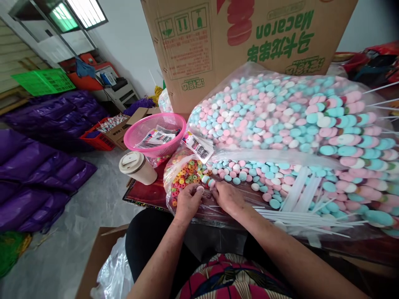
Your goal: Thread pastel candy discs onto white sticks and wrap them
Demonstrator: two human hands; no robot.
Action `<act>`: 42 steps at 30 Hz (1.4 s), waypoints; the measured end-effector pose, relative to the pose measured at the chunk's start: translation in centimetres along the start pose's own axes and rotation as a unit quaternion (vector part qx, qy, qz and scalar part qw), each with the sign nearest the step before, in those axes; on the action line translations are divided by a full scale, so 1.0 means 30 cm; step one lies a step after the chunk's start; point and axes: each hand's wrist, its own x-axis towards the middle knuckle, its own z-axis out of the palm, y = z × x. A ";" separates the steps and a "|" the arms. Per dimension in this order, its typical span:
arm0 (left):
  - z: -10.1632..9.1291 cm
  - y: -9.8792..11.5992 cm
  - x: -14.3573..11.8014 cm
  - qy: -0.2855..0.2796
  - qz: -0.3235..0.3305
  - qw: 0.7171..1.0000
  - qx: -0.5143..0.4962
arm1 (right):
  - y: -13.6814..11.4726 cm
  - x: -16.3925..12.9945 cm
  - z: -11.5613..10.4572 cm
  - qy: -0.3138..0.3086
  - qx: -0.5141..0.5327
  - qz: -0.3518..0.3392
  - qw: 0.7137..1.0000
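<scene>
My left hand (pixel 188 202) pinches a pale pink candy disc (pixel 200 189) between thumb and fingertips. Just to its right, my right hand (pixel 228 197) is closed around a candy skewer (pixel 206 180), with a few white and blue pieces threaded near its tip. Beyond my hands lies an opened clear bag of small ring candies (pixel 189 172) in red, yellow and green. Loose pink, blue and white discs (pixel 240 171) spread over the table to the right. Below them lies a bundle of white sticks (pixel 299 216). The fingers partly hide the held stick.
A large clear bag of candy discs (pixel 258 108) leans before a cardboard carton (pixel 199 50). Finished skewers (pixel 358 137) pile up at right. A pink basket (pixel 174 120) with printed cards and a lidded cup (pixel 137 167) stand at left. An open box (pixel 93 257) sits below.
</scene>
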 end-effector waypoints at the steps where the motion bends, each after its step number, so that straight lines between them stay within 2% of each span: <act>1: 0.003 0.005 -0.009 0.006 -0.004 1.000 -0.009 | 0.005 0.000 -0.002 -0.006 0.004 -0.003 1.000; 4: 0.011 0.044 -0.031 -0.019 -0.040 0.994 -0.098 | 0.032 -0.031 -0.043 -0.009 0.018 0.000 1.000; 7: 0.030 0.100 -0.052 -0.116 -0.092 0.965 -0.217 | 0.053 -0.075 -0.101 0.006 0.094 0.044 0.995; 9: 0.049 0.134 -0.066 -0.167 -0.083 0.948 -0.259 | 0.058 -0.096 -0.124 0.025 0.178 0.060 0.982; 13: 0.088 0.164 -0.087 -0.217 -0.028 0.943 -0.250 | 0.051 -0.126 -0.134 0.048 0.294 0.036 0.954; 16: 0.105 0.164 -0.098 -0.222 -0.015 0.943 -0.248 | 0.047 -0.147 -0.136 0.003 0.393 0.071 0.917; 19: 0.120 0.167 -0.107 -0.184 0.020 0.944 -0.274 | 0.045 -0.163 -0.139 -0.058 0.479 0.084 0.872; 22: 0.135 0.175 -0.116 -0.162 0.015 0.938 -0.306 | 0.039 -0.161 -0.134 -0.036 0.518 0.085 0.851; 25: 0.145 0.171 -0.120 -0.202 -0.047 0.916 -0.343 | 0.030 -0.148 -0.131 -0.011 0.533 0.107 0.839; 27: 0.146 0.162 -0.117 -0.211 -0.090 0.903 -0.363 | 0.027 -0.147 -0.142 -0.007 0.512 0.107 0.852; 29: 0.141 0.153 -0.108 -0.182 -0.115 0.907 -0.363 | 0.033 -0.163 -0.167 0.002 0.447 0.087 0.890; 32: 0.122 0.144 -0.086 -0.117 -0.107 0.929 -0.334 | 0.060 -0.225 -0.211 0.030 0.259 0.020 0.965; 34: 0.110 0.140 -0.072 -0.078 -0.091 0.940 -0.321 | 0.084 -0.275 -0.225 0.030 0.132 -0.027 0.990; 38: 0.114 0.130 -0.059 -0.025 -0.051 0.957 -0.285 | 0.113 -0.334 -0.202 -0.003 0.000 -0.043 0.999; 42: 0.135 0.114 -0.062 -0.022 -0.039 0.966 -0.253 | 0.102 -0.329 -0.172 0.003 -0.079 -0.029 0.996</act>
